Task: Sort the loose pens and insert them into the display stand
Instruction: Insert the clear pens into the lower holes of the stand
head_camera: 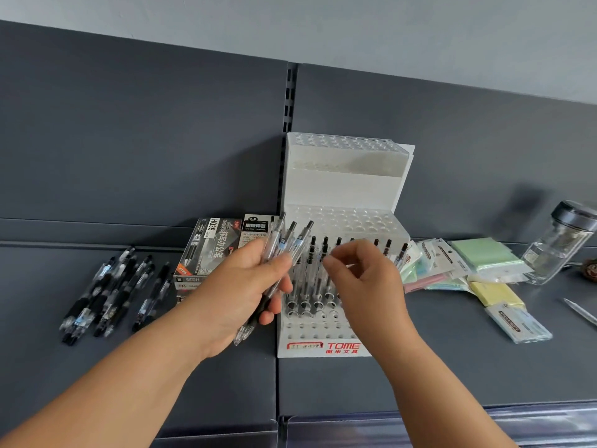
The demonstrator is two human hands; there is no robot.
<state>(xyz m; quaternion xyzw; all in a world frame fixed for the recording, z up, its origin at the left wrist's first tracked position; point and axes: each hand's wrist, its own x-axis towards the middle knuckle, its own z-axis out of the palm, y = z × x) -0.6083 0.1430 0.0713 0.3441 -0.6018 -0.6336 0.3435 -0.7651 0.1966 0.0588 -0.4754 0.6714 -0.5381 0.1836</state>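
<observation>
Left hand (245, 286) grips pen bundle (284, 242); right hand (365, 279) curled, grip unclear; display stand (339, 189) holds pen row (324, 245).

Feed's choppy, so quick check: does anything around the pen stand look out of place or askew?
Nothing damaged or spilled. The display stand sits upright and its inserted pens stand straight. Only the sticky-note packets sprawl in an untidy fan beside its right side, and the loose pens lie in a rough heap on the left.

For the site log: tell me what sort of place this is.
Probably a stationery shop: dark grey metal shelving with a slotted upright, a white tiered pen display stand marked TOME, black cardboard pen boxes and packaged pastel sticky notes beside it.
</observation>
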